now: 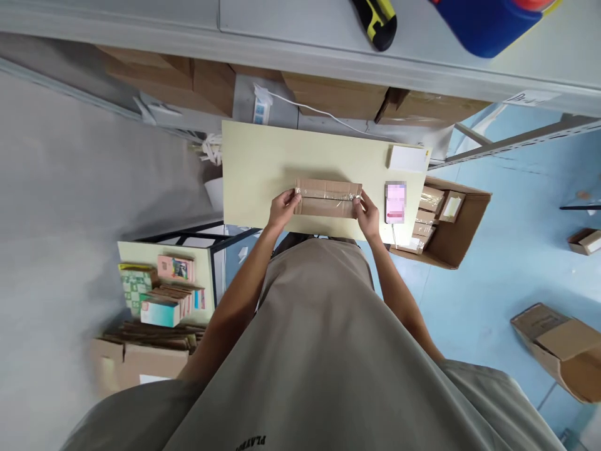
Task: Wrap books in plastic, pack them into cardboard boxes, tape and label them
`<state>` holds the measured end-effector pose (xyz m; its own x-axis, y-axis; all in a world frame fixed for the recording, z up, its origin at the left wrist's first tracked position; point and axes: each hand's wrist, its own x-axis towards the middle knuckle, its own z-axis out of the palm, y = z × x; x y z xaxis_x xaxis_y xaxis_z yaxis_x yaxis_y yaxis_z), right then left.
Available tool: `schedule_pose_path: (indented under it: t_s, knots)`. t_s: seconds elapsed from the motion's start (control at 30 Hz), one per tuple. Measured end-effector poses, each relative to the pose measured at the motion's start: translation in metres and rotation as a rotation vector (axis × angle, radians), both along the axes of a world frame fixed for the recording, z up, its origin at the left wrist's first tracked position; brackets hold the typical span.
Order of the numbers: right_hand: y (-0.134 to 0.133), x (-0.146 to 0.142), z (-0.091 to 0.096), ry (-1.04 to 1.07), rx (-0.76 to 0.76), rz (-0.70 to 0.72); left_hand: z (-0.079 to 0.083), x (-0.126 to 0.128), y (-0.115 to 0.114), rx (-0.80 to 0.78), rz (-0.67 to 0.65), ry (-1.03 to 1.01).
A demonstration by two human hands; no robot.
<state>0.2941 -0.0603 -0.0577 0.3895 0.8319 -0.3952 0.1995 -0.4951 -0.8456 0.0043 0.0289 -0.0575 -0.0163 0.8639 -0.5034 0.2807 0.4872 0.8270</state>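
A small brown cardboard box [327, 198], sealed along its middle with clear tape, lies on a pale yellow table [263, 169]. My left hand [283, 208] grips the box's left end with fingers curled over the edge. My right hand [367, 214] holds the right end the same way. Both forearms reach out from my grey shirt toward the table's near edge.
A phone [395, 202] with a pink screen and a white pad [406, 158] lie on the table's right side. An open carton [449, 225] of small packed boxes stands to the right. A low stand [162, 291] with colourful packets is at left. Cartons sit on the blue floor.
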Motion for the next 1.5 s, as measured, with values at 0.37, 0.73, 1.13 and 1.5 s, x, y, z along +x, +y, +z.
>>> schedule_pose_path:
  t_s: [0.37,0.73,1.13,1.5]
  knots:
    - [0.014,-0.027,0.025,-0.237,0.03,-0.083,0.024,-0.032,0.033,0.154,-0.222,0.32]
    - [0.048,-0.083,0.001,-0.287,0.002,-0.064,0.008,-0.086,0.05,0.099,-0.126,0.156]
    - [-0.009,-0.105,-0.02,-0.209,-0.197,-0.16,-0.009,-0.12,0.029,0.142,-0.198,0.259]
    - [-0.013,-0.007,-0.015,-0.199,-0.053,-0.292,0.028,-0.016,0.047,0.325,-0.312,0.25]
